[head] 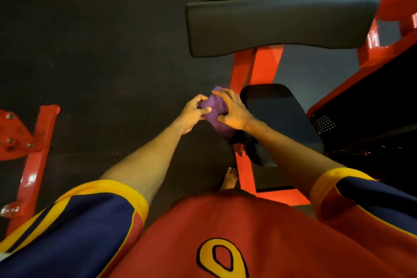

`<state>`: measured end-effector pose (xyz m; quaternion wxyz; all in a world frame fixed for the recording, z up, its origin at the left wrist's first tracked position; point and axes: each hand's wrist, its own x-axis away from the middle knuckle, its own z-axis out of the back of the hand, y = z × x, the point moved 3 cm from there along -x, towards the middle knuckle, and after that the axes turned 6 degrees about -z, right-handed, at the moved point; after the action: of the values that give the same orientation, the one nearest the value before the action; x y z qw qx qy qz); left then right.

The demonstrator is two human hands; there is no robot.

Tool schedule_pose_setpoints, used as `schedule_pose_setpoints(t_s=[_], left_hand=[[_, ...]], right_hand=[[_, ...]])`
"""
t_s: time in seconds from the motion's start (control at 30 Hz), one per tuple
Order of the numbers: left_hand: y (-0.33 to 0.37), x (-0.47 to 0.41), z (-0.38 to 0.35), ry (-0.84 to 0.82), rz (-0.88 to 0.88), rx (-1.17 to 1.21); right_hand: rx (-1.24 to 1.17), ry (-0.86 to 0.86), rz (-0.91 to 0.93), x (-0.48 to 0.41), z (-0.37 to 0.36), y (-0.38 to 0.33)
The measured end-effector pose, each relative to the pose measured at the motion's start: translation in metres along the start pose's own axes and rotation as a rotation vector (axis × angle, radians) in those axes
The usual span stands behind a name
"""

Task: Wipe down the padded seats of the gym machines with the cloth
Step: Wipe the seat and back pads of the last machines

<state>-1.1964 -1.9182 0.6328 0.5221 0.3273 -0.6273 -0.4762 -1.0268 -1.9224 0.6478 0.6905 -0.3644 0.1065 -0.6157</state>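
Item 1. Cloth (214, 109): purple, bunched, held up between both hands near the centre of the view. It is just off the 9 o'clock edge of the seat pad; whether it touches the pad cannot be told. Its lower end hangs under the right wrist.

Item 2. Left hand (194, 113): grip clenched on the cloth's 9 o'clock side, thumb on top, fingers curled round the fabric.

Item 3. Right hand (234, 110): grip grasping the cloth from its 3 o'clock side, fingers spread over the top, thumb pressing in. A ring (238, 98) shows on one finger.

Item 4. Seat pad (284, 119): black, glossy, rounded corners, at 3 o'clock of the hands.

Item 5. Long pad (282, 22): black, wide, at 1 o'clock of the hands, well apart from them.

Item 6. Frame (255, 67): red metal, running from under the long pad down past the seat pad.

Item 7. Second frame (29, 158): red, bolted, at 8 o'clock of the view.

Item 8. Floor (90, 29): dark, matte.

Item 9. Foot (229, 179): bare, on the floor at 6 o'clock of the hands, beside the frame.

Item 10. Jersey (225, 232): red, yellow-trimmed sleeves, yellow numeral.
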Motion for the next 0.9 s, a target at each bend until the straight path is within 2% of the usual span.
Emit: schedule_pose_setpoints(t_s=[0.23, 0.37, 0.53, 0.73, 0.9], left_hand=[[0.022, 0.058, 0.105, 0.083, -0.125, -0.363], [0.035, 0.097, 0.170, 0.239, -0.190, -0.433], [0.062, 0.132, 0.248, 0.375, -0.249, -0.587], [0.107, 0.144, 0.327, 0.425, -0.307, -0.674], [0.159, 0.118, 0.390, 0.518, -0.392, -0.731]], right_hand=[[0.208, 0.012, 0.249, -0.016, -0.019, -0.091], [0.299, -0.023, 0.284, -0.025, -0.038, -0.152], [0.310, -0.016, 0.428, -0.037, -0.060, -0.237], [0.412, -0.044, 0.532, -0.076, -0.069, -0.316], [0.468, 0.003, 0.575, -0.142, -0.062, -0.371]])
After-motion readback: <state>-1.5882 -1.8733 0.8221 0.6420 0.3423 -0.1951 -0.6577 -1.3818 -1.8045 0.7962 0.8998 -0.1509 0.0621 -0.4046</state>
